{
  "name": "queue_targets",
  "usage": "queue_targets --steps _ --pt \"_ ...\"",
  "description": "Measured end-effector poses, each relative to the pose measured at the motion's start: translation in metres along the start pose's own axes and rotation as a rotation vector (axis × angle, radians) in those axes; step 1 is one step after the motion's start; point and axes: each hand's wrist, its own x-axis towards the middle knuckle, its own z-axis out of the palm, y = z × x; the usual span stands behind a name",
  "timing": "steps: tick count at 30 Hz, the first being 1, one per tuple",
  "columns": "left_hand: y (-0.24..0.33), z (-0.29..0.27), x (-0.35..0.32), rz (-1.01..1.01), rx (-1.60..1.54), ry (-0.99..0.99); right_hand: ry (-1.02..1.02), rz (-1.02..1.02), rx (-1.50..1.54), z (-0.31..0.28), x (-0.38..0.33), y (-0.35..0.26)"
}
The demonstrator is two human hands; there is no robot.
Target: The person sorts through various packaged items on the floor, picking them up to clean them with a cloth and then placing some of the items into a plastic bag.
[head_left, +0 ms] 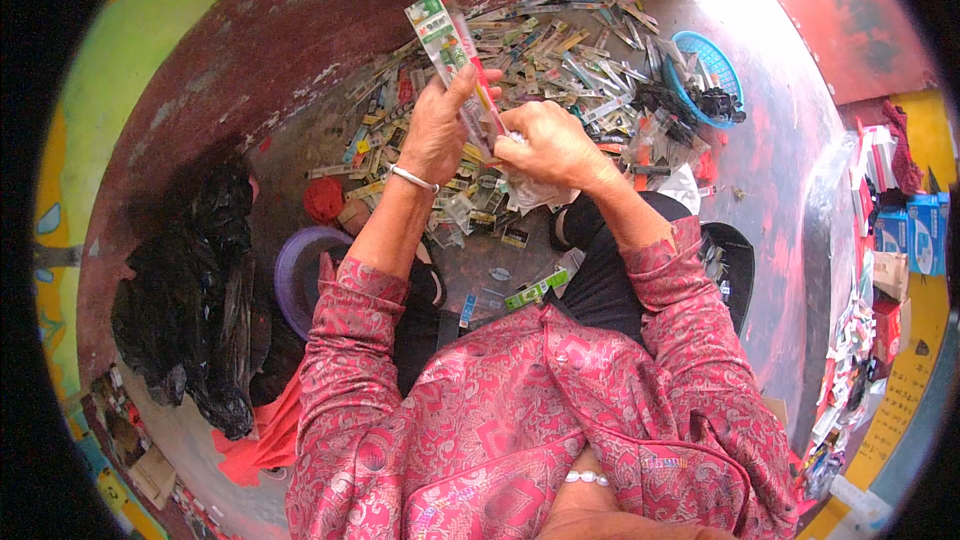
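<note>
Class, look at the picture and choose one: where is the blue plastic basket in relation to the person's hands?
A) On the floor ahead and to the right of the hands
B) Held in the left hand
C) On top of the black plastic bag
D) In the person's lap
A: the blue basket sits on the floor ahead and right of the right hand, while the left hand grips a long packet.

Long green-white blister pack raised in hands, heap of similar packs on floor, blue boxes right

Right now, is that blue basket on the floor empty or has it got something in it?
Not empty. The blue basket holds a dark clump of small pieces against its right side; part of its mesh bottom shows bare. What the pieces are cannot be told.
</note>
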Motion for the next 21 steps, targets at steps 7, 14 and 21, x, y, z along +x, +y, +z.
queue_targets --steps 7,14,21 --pt "-0.015 -0.004 0.005 0.015 0.042 -0.009 0.075 -0.019 -0.284 0.014 -0.010 -0.023" --pt "0.001 -0.014 0.002 -0.230 -0.401 -0.186 -0.017 0.024 0.544 -0.036 -0.010 0.006" --pt "-0.020 -0.014 0.003 -0.303 -0.317 -0.124 0.726 -0.239 0.390 -0.011 0.005 -0.012"
